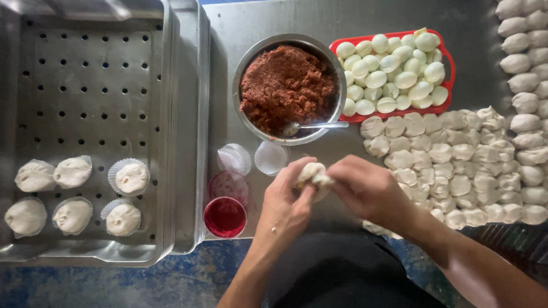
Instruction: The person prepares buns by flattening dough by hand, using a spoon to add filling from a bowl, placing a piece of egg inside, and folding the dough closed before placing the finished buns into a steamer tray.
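Observation:
My left hand (285, 202) and my right hand (368, 185) meet at the table's near edge, both pinching a white dough bun (313, 173) between the fingers. Just beyond them a metal bowl (246, 74) holds reddish-brown minced filling (285, 85), with a spoon (314, 126) resting on its near rim. A red tray (448, 57) of peeled white eggs (394, 74) lies to the right of the bowl. Many flattened dough pieces (451, 165) cover the table to the right of my hands.
A perforated steel steamer tray (91, 74) at left carries several shaped buns in paper cups (74, 194). Two empty paper cups (251, 158), a clear lid (228, 185) and a small cup of red liquid (225, 217) sit left of my hands. More dough balls (525, 85) line the right edge.

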